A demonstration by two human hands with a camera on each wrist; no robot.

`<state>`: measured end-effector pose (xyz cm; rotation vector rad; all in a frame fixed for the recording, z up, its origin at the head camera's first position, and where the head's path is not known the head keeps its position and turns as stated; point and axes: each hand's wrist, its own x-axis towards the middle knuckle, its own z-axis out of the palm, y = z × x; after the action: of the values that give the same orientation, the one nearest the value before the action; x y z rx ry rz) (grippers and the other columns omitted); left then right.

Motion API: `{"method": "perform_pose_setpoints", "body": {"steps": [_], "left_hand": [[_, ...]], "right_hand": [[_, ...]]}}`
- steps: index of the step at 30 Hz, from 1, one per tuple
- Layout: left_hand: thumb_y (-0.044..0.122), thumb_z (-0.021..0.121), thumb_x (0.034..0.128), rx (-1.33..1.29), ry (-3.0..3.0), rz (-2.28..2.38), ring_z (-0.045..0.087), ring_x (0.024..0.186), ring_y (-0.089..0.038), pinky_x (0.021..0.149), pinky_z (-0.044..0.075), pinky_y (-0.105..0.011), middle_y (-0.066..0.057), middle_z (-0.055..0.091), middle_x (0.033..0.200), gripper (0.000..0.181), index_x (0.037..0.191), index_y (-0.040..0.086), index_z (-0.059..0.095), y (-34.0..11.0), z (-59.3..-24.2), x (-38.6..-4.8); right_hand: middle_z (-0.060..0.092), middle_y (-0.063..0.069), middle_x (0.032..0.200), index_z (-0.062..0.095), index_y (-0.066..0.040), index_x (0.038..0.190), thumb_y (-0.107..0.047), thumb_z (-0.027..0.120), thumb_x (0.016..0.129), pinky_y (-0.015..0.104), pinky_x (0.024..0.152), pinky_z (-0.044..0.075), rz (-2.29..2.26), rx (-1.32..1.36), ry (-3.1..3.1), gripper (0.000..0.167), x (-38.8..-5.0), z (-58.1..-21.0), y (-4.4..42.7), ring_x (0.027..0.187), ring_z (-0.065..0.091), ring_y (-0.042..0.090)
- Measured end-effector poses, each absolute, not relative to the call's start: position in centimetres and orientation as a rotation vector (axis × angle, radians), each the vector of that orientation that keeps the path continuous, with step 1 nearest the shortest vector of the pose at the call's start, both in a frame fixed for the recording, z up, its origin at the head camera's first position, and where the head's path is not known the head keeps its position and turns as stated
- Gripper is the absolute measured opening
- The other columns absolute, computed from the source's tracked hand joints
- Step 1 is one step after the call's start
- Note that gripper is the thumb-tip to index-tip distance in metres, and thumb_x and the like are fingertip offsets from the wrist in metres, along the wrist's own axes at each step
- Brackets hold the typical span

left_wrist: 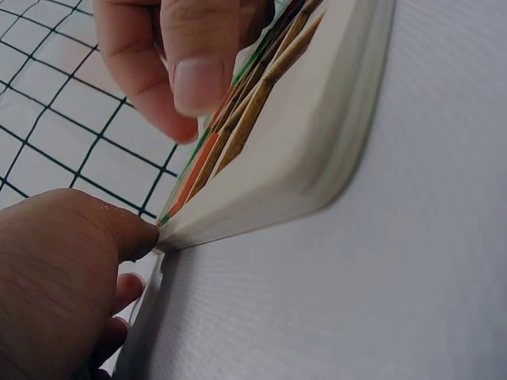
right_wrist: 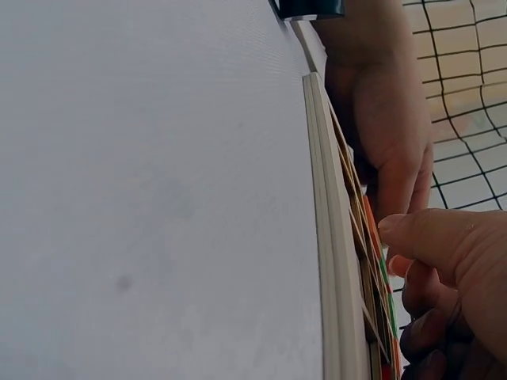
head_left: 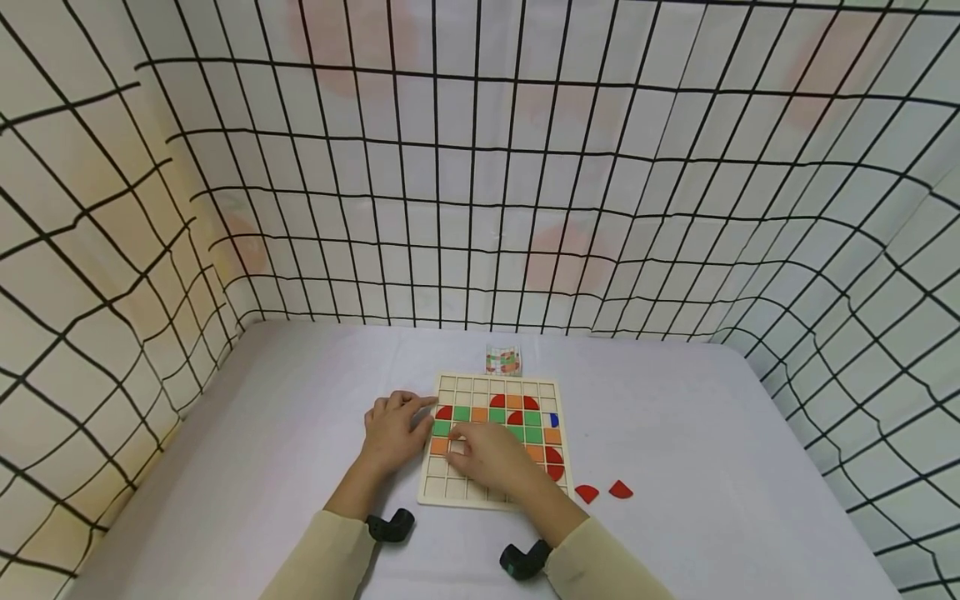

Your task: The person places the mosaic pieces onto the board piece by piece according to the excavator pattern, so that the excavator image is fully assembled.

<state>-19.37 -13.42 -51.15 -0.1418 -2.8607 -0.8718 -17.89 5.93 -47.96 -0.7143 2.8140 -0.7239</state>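
Observation:
A pale wooden grid board (head_left: 437, 492) lies on the table, its cells partly filled with green, orange, red and blue flat pieces. My left hand (head_left: 393, 433) is at the board's left side, index finger and thumb reaching its edge. In the left wrist view, that thumb touches the rim. Over the board's left half hovers my right hand (head_left: 491, 457). Its thumb and index finger stand apart above the cells, and no piece shows between them. The right palm covers some of the middle cells. In the right wrist view, the right thumb (right_wrist: 420, 237) is close above the pieces.
Two loose red quarter-round pieces (head_left: 587, 494) lie right of the board. A small patterned card (head_left: 503, 361) stands behind it. Black wire mesh (head_left: 472, 200) fences the white table (head_left: 675, 433) at the back and sides. Each wrist carries a black device (head_left: 392, 526).

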Motion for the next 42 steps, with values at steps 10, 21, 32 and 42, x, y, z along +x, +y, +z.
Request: {"method": "perform_pose_setpoints", "body": {"steps": [10, 21, 32, 42], "left_hand": [[0.029, 0.063, 0.0982, -0.123, -2.868, -0.886, 0.047, 0.121, -0.034, 0.108, 0.029, -0.063, -0.010, 0.060, 0.130, 0.035, 0.132, 0.024, 0.070, -13.3, -51.3, -19.4], [0.030, 0.063, 0.0981, -0.116, -2.865, -0.882, 0.046, 0.121, -0.034, 0.108, 0.029, -0.063, -0.010, 0.060, 0.131, 0.035, 0.132, 0.024, 0.069, -13.5, -51.4, -19.4], [0.030, 0.063, 0.0980, -0.110, -2.872, -0.870, 0.046, 0.122, -0.034, 0.108, 0.029, -0.062, -0.010, 0.060, 0.132, 0.036, 0.133, 0.024, 0.069, -13.4, -51.5, -19.5], [0.029, 0.063, 0.0980, -0.118, -2.864, -0.891, 0.046, 0.122, -0.035, 0.109, 0.028, -0.063, -0.011, 0.060, 0.133, 0.036, 0.133, 0.024, 0.069, -13.4, -51.3, -19.3]], "right_hand": [[0.051, -0.011, 0.062, 0.072, -0.020, 0.119, -0.037, 0.072, 0.093, 0.024, 0.049, 0.035, -0.779, -0.622, 2.824, 0.031, -16.6, -47.6, 9.0, 0.055, 0.047, 0.006], [0.046, -0.011, 0.060, 0.073, -0.025, 0.113, -0.036, 0.072, 0.093, 0.023, 0.051, 0.031, -0.794, -0.600, 2.822, 0.022, -15.8, -47.2, 13.1, 0.056, 0.043, 0.005], [0.050, -0.010, 0.064, 0.074, -0.020, 0.113, -0.030, 0.077, 0.091, 0.020, 0.052, 0.034, -0.820, -0.474, 2.830, 0.025, -15.2, -47.1, 18.3, 0.058, 0.045, 0.004], [0.053, -0.007, 0.067, 0.072, -0.023, 0.113, -0.028, 0.079, 0.089, 0.021, 0.053, 0.038, -0.845, -0.373, 2.783, 0.026, -14.5, -47.0, 22.9, 0.062, 0.048, 0.006]]}}
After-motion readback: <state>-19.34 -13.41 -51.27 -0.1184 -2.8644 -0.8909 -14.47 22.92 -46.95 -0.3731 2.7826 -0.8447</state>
